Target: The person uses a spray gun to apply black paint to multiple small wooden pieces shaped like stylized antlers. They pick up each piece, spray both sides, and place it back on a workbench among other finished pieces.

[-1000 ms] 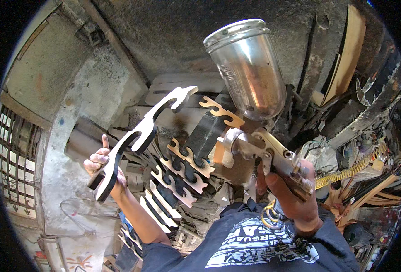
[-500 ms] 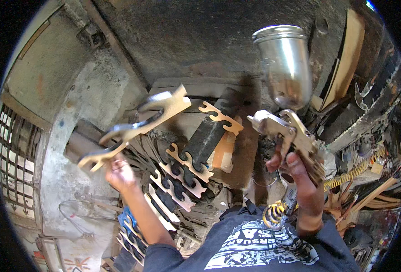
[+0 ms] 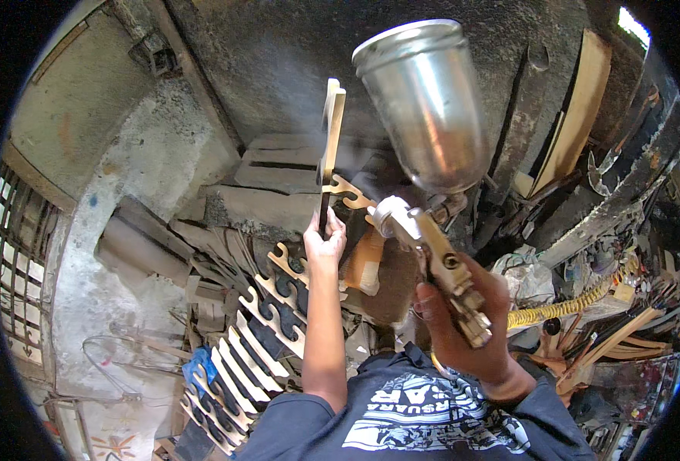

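Observation:
My left hand (image 3: 325,238), raised in the middle, pinches the lower end of a light wooden piece (image 3: 335,138). That piece stands upright, seen nearly edge-on, with a dark lower part. On the right, my right hand (image 3: 467,319) is wrapped round the handle of a metal spray gun (image 3: 441,257). A large silver cup (image 3: 432,115) sits on top of the gun. Its nozzle points left, towards the wooden piece, without touching it. Faint pale mist hangs about the wood. The fingers at the trigger are partly hidden behind the gun.
Several hook-shaped wooden pieces (image 3: 271,307) lie in rows at the lower left, beside plain strips (image 3: 236,369). A yellow coiled hose (image 3: 563,311) runs to the right. Planks (image 3: 578,115) lean at the back right, wood scraps (image 3: 624,334) below. A barred window (image 3: 25,261) is far left.
My left hand has moved right to the middle, turning the wooden piece from slanted to upright and edge-on. The spray gun has swung left, its cup looking larger. Mist now shows.

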A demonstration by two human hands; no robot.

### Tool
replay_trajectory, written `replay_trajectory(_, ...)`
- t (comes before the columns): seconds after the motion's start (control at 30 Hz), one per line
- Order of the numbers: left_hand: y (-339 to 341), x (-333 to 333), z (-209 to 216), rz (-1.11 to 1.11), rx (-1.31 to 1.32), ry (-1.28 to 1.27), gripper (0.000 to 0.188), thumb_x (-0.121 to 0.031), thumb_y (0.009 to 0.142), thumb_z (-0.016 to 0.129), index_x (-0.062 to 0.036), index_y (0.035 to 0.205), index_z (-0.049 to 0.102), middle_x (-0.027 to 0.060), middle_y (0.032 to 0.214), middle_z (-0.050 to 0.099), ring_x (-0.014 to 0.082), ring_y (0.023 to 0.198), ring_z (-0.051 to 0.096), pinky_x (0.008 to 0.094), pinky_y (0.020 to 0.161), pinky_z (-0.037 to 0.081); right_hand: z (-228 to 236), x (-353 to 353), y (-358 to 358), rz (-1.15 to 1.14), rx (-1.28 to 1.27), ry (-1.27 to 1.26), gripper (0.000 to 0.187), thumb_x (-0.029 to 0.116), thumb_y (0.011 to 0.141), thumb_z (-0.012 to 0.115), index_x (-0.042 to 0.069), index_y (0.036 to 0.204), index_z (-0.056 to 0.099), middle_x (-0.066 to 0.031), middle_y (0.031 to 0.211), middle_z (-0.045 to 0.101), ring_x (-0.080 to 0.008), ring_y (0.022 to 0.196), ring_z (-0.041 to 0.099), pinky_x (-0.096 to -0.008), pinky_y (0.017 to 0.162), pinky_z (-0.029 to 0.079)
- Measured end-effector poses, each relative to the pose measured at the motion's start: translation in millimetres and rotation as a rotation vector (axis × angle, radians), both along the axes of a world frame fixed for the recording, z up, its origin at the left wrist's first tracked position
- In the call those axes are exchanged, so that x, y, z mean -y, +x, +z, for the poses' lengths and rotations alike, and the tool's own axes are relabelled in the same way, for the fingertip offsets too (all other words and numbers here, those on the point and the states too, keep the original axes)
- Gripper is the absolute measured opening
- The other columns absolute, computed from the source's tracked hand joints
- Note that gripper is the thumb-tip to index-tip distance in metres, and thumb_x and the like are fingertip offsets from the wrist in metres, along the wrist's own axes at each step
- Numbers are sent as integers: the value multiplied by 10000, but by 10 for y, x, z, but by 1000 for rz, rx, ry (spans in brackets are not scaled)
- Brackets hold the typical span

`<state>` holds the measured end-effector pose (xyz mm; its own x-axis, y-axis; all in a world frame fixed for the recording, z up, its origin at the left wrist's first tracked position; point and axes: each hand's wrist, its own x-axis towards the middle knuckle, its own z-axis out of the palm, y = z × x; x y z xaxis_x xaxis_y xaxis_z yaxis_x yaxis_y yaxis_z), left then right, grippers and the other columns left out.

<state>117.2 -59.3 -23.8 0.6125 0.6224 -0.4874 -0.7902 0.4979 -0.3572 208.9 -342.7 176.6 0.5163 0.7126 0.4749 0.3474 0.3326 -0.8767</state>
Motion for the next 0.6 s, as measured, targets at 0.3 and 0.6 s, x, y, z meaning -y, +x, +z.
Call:
replay_trajectory(0.3,-21,-25,-80,-75,-21,-96,135,-55,883,644,74,924,635,167,875,677,251,758,677,302,678,603,-19,-15,11,-24,24,23,124,85,850,651,-3,920,599,-108,668,627,-196,546,629,-320,510,472)
replay_trajectory(0.6,-268,112,-316,-105,-49,26,175,-80,875,666,68,961,632,161,865,670,261,759,673,297,668,604,244,144,99,-96,-13,-104,238,186,917,612,-16,1041,587,-109,856,659,-161,773,635,-278,671,479)
